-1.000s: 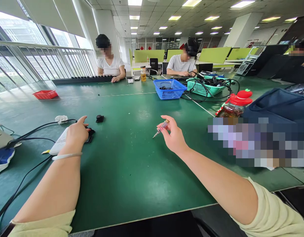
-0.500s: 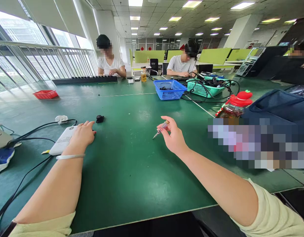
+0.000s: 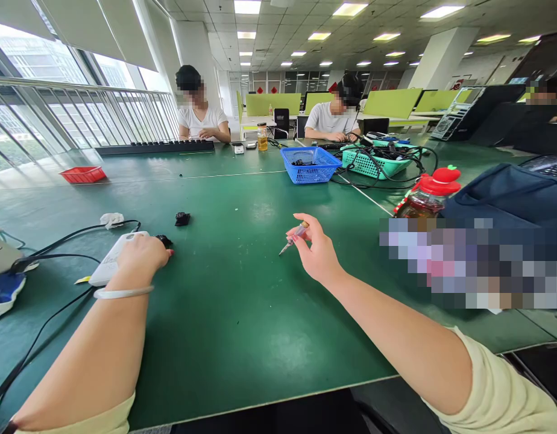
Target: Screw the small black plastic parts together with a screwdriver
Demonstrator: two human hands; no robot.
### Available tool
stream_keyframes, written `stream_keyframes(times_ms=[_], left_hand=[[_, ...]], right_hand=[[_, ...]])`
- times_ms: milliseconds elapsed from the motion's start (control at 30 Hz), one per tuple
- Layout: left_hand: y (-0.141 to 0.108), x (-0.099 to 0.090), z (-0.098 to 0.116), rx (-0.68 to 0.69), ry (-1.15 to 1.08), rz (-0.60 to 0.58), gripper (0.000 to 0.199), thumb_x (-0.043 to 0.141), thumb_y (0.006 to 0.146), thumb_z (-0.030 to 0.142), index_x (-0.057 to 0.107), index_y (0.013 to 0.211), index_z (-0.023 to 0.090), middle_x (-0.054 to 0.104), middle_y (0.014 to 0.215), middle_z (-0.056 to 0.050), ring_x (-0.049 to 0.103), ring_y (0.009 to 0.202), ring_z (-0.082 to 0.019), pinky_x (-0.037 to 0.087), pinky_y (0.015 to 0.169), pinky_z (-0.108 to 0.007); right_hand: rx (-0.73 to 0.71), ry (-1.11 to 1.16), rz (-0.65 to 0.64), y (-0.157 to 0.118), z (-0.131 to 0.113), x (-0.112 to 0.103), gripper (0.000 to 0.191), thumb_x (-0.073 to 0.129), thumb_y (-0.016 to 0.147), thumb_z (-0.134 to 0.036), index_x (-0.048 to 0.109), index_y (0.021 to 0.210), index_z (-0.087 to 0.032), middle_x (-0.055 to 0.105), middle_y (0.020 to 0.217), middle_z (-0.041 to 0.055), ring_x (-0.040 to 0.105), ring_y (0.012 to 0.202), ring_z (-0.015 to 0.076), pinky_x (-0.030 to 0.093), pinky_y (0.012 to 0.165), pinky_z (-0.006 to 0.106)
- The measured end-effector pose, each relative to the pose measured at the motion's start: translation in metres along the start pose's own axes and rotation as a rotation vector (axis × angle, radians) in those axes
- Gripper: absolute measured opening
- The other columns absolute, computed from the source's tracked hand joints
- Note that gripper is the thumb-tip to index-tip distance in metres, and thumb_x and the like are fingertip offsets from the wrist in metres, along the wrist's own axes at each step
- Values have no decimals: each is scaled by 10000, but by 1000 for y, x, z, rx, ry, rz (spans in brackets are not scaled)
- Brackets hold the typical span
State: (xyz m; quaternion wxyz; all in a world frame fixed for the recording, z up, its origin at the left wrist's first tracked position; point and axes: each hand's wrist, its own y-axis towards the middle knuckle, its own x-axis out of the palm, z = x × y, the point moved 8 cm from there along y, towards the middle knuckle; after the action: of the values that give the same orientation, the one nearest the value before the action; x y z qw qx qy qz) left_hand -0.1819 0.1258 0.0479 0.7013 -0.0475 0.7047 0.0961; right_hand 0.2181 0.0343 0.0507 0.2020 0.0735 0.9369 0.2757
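Note:
My right hand (image 3: 318,250) is raised above the green table, its fingers closed round a small screwdriver (image 3: 301,229) with a clear handle. The screwdriver's thin tip points down and to the left. On the left, my left hand (image 3: 145,256) is palm down at the far end of a white box-shaped device (image 3: 107,265) and partly covers it. Its fingers are mostly hidden behind the back of the hand. A small black piece (image 3: 164,241) shows just beside its thumb side. Another small black lump (image 3: 182,219) lies farther off, apart from both hands.
Black cables (image 3: 56,255) run along the left. A red tray (image 3: 82,175) sits at the far left. Farther back are a blue basket (image 3: 311,166) and a green basket (image 3: 378,163) with cables. A red-lidded bottle (image 3: 430,193) and dark blue bag (image 3: 504,193) stand right. Two people sit opposite.
My left hand has drawn back slightly to the left, its fingers no longer stretched forward, and the black piece beside it has come into view. My right hand stays in place with the screwdriver.

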Motion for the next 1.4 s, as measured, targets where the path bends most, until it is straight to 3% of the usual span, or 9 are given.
stream_keyframes(times_ms=[67,200,400,667,833,1133,1400], left_hand=[[-4,-9,0,-78,84,35,492,551,858,458,675,1013,8,589,1206,-319,558,1157,-400,494,881,-468],[-7,-19,13,40,85,151,433,470,931,394,646,1083,29,613,1167,-253,470,1285,-339,475,942,-398],[1,-2,3,11,4,62,394,494,919,405,565,1135,83,632,1175,-213,604,1109,-324,471,913,-383],[1,0,3,15,-94,68,635,513,908,377,299,1446,117,638,1214,-217,589,1174,-369,458,930,-440],[8,3,-6,-2,-190,148,634,533,904,377,322,1447,128,449,1441,-246,490,1305,-367,410,1026,-448],[11,10,-6,24,-207,51,608,456,935,354,267,1457,108,514,1396,-251,486,1303,-374,409,999,-460],[7,7,-1,58,-122,43,627,505,905,300,268,1454,112,548,1366,-250,546,1234,-370,444,935,-425]], right_hand=[[-7,5,1,0,0,0,350,483,938,-231,472,1286,-266,724,975,41,720,892,194,575,860,411],[5,-5,0,0,0,0,354,479,934,-218,465,1285,-266,724,977,39,720,883,190,577,852,405],[1,-5,-5,0,-2,0,354,465,936,-209,462,1285,-264,725,977,43,717,877,191,577,842,407],[19,5,-10,0,0,0,356,471,938,-229,459,1292,-267,723,982,44,716,896,197,573,865,418],[24,-1,-12,0,0,0,355,467,934,-222,461,1287,-262,726,982,47,716,894,197,574,856,413],[21,-2,-9,0,-2,0,352,468,933,-226,467,1284,-263,731,976,47,719,878,198,578,844,415],[23,1,-11,0,-1,1,353,463,936,-222,462,1288,-258,728,979,49,718,883,195,576,855,416]])
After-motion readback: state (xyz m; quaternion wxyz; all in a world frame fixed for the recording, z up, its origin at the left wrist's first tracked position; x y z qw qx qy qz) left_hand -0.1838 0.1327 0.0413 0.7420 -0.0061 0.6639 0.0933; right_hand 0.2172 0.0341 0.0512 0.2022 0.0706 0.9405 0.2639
